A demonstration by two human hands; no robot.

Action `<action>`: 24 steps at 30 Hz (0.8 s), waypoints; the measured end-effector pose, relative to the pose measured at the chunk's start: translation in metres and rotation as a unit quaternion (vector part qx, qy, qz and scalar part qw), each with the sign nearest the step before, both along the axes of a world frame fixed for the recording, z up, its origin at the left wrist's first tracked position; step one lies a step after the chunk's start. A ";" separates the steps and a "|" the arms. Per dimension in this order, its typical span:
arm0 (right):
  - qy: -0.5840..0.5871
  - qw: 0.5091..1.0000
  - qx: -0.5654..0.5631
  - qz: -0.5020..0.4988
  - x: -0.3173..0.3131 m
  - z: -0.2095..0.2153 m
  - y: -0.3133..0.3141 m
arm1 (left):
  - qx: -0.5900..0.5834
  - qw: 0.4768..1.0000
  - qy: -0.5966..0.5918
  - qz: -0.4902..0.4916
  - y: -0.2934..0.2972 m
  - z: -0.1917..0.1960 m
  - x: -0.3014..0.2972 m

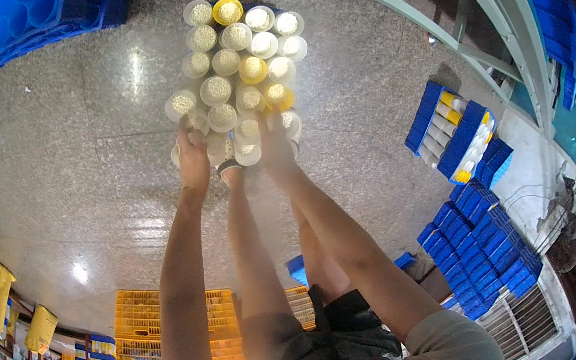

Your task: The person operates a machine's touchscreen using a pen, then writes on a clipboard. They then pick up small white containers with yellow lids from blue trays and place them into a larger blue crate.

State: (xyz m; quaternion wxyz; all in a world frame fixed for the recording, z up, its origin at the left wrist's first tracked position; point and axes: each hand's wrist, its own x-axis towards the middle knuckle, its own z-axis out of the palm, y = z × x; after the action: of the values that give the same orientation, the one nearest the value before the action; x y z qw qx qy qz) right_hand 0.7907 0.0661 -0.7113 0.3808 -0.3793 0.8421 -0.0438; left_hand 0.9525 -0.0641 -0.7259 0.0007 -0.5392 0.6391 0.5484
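At the bottom, yellow crates (139, 321) are seen stacked. Higher up, the left hand (193, 156) is closed around a clear bottle (196, 123) at the near edge of the bottle cluster (237, 70). The right hand (274, 145), at 3 o'clock from the left one, is wrapped around another bottle (289, 123). The cluster is stood on the speckled floor (86, 151). Blue trays (478, 243) are piled at 3 o'clock, well apart.

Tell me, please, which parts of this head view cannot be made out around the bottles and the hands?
- Left hand fingertips: tucked behind the bottle cluster.
- Right hand grip: masked by bottles.
- Crate under the bottles: covered by them.
- Yellow crates: blocked by the forearms.
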 end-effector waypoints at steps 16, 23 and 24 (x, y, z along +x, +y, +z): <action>-0.069 0.995 -0.031 -0.058 0.000 -0.001 0.022 | -0.166 0.980 0.012 -0.110 -0.005 0.009 -0.027; -0.144 0.984 -0.026 -0.098 0.002 0.019 0.007 | -0.107 0.988 0.001 -0.110 -0.009 0.010 -0.039; -0.087 0.993 -0.046 -0.070 0.004 0.022 0.001 | -0.060 0.993 0.004 -0.099 -0.008 0.009 -0.040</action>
State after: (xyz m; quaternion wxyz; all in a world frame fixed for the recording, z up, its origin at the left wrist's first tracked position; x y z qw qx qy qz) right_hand 0.7952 0.0667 -0.6896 0.4311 -0.3313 0.8272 -0.1420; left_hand 0.9127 -0.0721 -0.7166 0.0201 -0.4700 0.7215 0.5080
